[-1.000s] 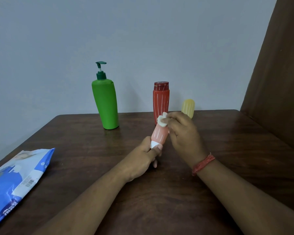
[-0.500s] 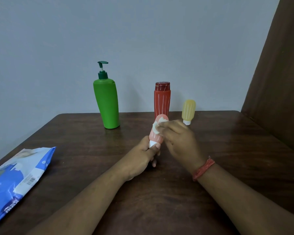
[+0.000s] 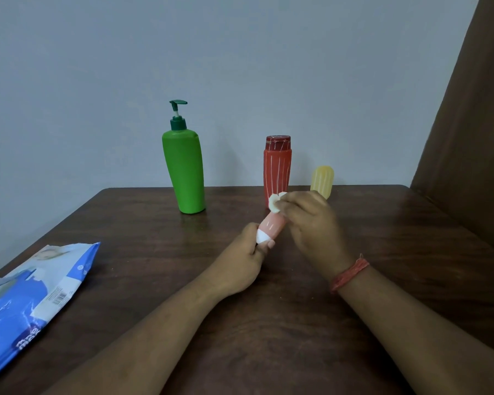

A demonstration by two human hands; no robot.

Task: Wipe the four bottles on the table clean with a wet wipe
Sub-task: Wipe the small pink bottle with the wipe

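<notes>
My left hand [image 3: 240, 266] grips a small pink bottle [image 3: 273, 226] by its white cap end, holding it tilted above the table [image 3: 283, 323]. My right hand [image 3: 311, 226] pinches a bunched white wet wipe [image 3: 275, 202] against the bottle's upper end. Behind stand a tall green pump bottle [image 3: 184, 169], a red ribbed bottle [image 3: 277, 163] and a small yellow bottle [image 3: 322, 181]; my right hand hides the bases of the red and yellow ones.
A blue and white wet wipe pack [image 3: 26, 297] lies at the table's left front edge. A grey wall rises right behind the table, and a dark brown panel [image 3: 468, 138] stands at the right.
My right hand slid the wipe down the pink bottle and back up to its upper end. My left hand kept its grip on the cap end.
</notes>
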